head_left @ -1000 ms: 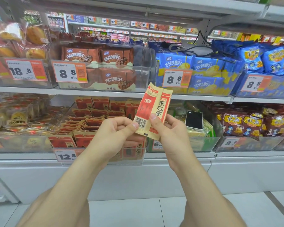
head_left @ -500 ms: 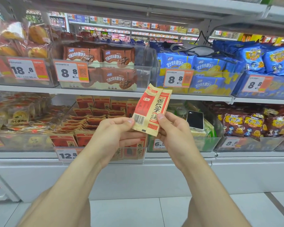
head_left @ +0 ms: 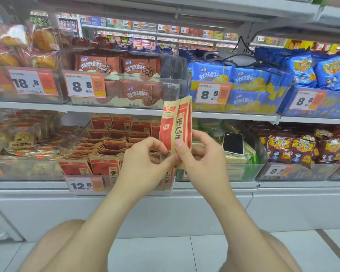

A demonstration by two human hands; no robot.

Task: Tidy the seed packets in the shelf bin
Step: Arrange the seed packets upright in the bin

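- Two seed packets (head_left: 175,124) are pinched upright at the lower end by left hand (head_left: 143,167) and right hand (head_left: 202,160), fingers curled.
- "香瓜子" is read on the front face; bin tag (head_left: 82,185) is marked 12.8.

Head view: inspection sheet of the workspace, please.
Surface: lower shelf, carries clear bins.
Job's things: seed bin holds binned packets, some upright, some flat; two held packets upright in front of it.
Clutter: phone lying in the next bin.
Hands: left hand and right hand both pinch the held packets' lower end.
Cables: black cable above the blue packs.
Surroundings: price tag, tiled floor.
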